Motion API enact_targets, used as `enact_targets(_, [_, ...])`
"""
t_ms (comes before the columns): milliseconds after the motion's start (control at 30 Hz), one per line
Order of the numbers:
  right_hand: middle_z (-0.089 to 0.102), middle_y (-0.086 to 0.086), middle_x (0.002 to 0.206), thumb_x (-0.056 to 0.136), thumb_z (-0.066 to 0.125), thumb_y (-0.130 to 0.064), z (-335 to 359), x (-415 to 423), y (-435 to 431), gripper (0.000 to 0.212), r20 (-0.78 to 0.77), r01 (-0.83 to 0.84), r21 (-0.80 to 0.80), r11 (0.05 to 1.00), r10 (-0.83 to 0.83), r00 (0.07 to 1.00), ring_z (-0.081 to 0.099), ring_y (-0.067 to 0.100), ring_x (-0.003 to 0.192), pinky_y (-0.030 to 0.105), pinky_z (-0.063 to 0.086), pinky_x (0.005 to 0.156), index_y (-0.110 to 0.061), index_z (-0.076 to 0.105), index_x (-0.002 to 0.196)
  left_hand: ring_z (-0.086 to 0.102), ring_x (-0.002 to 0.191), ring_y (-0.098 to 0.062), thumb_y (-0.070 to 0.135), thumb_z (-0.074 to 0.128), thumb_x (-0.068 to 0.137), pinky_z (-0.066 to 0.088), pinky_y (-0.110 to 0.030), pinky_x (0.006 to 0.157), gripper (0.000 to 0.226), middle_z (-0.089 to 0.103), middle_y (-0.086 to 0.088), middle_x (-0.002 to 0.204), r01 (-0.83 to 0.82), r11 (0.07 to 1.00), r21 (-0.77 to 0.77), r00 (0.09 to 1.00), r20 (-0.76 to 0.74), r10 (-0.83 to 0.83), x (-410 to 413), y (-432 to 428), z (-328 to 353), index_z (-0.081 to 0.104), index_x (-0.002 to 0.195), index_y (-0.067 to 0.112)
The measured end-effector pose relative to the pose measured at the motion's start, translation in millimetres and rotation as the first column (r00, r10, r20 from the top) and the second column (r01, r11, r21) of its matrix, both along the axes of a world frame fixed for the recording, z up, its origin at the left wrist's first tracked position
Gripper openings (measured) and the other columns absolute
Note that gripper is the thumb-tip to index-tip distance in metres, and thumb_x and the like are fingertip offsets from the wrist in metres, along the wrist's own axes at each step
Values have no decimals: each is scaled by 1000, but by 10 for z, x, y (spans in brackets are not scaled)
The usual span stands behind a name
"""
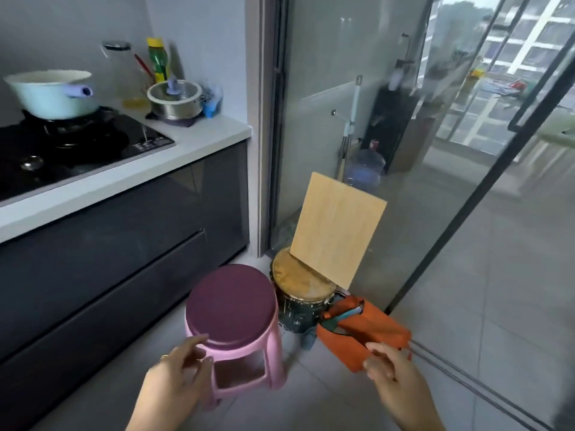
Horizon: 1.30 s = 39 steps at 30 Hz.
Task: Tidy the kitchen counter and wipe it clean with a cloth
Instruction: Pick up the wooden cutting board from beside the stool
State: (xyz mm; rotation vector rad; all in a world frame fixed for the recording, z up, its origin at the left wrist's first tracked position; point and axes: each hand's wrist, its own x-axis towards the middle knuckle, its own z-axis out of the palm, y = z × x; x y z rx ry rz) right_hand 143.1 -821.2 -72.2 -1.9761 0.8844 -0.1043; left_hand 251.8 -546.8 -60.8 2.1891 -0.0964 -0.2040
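The white kitchen counter (199, 141) runs along the left with a black gas hob (77, 150) set into it. A pale green pot (53, 93) sits on the burner. A steel lidded pot (174, 101), a clear jug (124, 76) and a green bottle (158, 59) stand in the back corner. My left hand (182, 363) hovers open beside the pink stool (231, 318), fingers near its seat rim. My right hand (389, 363) is open just in front of an orange bag (370, 332) on the floor, fingertips at its edge. No cloth is visible.
A wooden board (337, 228) leans on a paint bucket (300, 293) against the glass sliding door (404, 119). Behind the glass are a water bottle (365, 168) and a mop (351, 119). Dark cabinet fronts (124, 244) lie under the counter. Grey tiled floor (497, 306) stretches to the right.
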Motion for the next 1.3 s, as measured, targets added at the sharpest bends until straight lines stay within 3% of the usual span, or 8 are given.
enact_targets(100, [57, -13, 76, 85, 60, -18, 15, 320, -278, 17, 5, -17, -64, 998, 18, 1000, 52, -7, 72, 21, 42, 74, -24, 63, 101, 60, 67, 9, 2, 69, 72, 38, 2, 66, 33, 64, 12, 75, 5, 1000, 6, 1000, 27, -5, 430, -300, -7, 67, 101, 16])
enact_targets(200, [60, -13, 89, 87, 57, -20, -8, 791, -541, 18, -17, -35, -88, 996, 33, 999, 54, -3, 79, 26, 45, 87, -25, 61, 103, 60, 75, -1, 10, 67, 76, 41, -15, 69, 33, 66, 7, 79, 44, 999, -8, 999, 24, -44, 934, -675, -47, 64, 107, 19])
enact_targets(300, [62, -12, 86, 87, 55, -23, 23, 1269, -832, 13, -62, -42, -165, 985, 32, 998, 54, -3, 74, 1, 42, 63, -35, 58, 90, 62, 80, -7, 14, 66, 78, 44, -23, 76, 36, 66, 4, 85, 120, 993, -25, 993, 2, -120, 1450, -1068, -123, 60, 112, 20])
enact_targets(367, [59, -16, 78, 86, 55, -24, 80, 1529, -1047, 14, -106, -36, -202, 979, 15, 994, 52, -6, 69, -1, 39, 57, -38, 55, 86, 61, 85, -11, 18, 65, 79, 43, -24, 78, 39, 63, 2, 91, 195, 981, -2, 980, -44, -195, 1723, -1300, -170, 57, 117, 22])
enact_targets(633, [50, 12, 130, 88, 52, -21, 90, 2506, -2184, 42, -328, -181, -314, 932, 73, 942, 48, 28, 117, 37, 40, 97, -12, 45, 128, 57, 79, 2, 22, 63, 80, 38, -7, 64, 35, 57, 18, 87, 259, 966, 10, 959, -120, -256, 2314, -2026, -168, 51, 110, 36])
enact_targets(900, [51, 20, 119, 84, 59, -27, -261, 3727, -3464, 52, -319, -325, -502, 802, 178, 931, 51, 36, 108, 41, 44, 87, -7, 43, 129, 55, 69, 21, -1, 69, 71, 39, 4, 62, 47, 67, 7, 72, -104, 994, 22, 982, -156, 106, 2281, -2639, -203, 59, 89, 41])
enact_targets(1067, [51, 19, 121, 83, 58, -31, -588, 4205, -3677, 54, -446, -527, -467, 710, 326, 834, 50, 37, 113, 41, 47, 91, -7, 41, 128, 57, 66, 13, -2, 70, 69, 37, 2, 61, 52, 67, 9, 60, -249, 964, 94, 954, -145, 261, 2167, -2929, -141, 62, 103, 35])
enact_targets(1300, [61, 12, 107, 85, 52, -44, -854, 4477, -3648, 43, -589, -681, -452, 576, 381, 713, 61, 31, 98, 36, 48, 70, -11, 41, 109, 58, 64, 6, -2, 67, 71, 39, -1, 61, 47, 62, 32, 62, -347, 932, 106, 918, -166, 360, 1927, -2992, -84, 67, 75, 45])
